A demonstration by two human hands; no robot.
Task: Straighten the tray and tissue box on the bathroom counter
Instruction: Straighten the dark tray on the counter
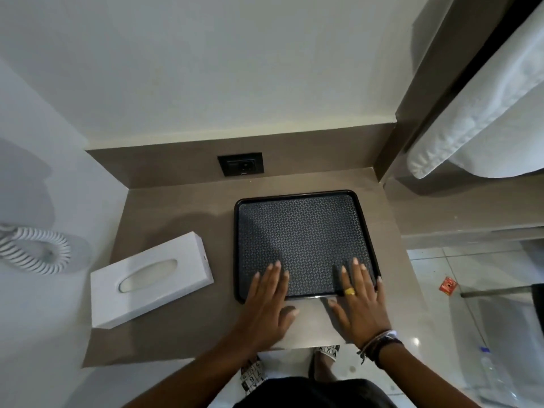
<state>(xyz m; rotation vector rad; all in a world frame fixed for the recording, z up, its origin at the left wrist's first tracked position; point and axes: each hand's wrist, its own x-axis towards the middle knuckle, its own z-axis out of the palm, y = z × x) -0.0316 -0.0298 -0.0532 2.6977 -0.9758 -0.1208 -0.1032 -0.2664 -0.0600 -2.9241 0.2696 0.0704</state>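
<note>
Far left, a coiled cord [35,251] hangs against the wall, clear of the work. Tissue box [151,279] lies on the left part of the counter [176,340], skewed so its long sides run diagonally, well apart from both hands and just left of the tray [306,198]. Tray sits centre-right, looking roughly square to the back wall, wall socket [240,164] beyond its far edge. Left hand [265,301] flat, fingers [272,275] spread and extended over the tray's near-left corner, palm on the counter; gripping nothing. Right hand [360,304] likewise open and flat, fingertips on the patterned floor near the near-right corner, little finger at the right rim, thumb on the counter. Risks, as judged: uneven pressure from the two flat palms would twist the tray off square; the tray's right rim lies near the counter's right edge, so a push that way could overhang it. The box remains unstraightened.
</note>
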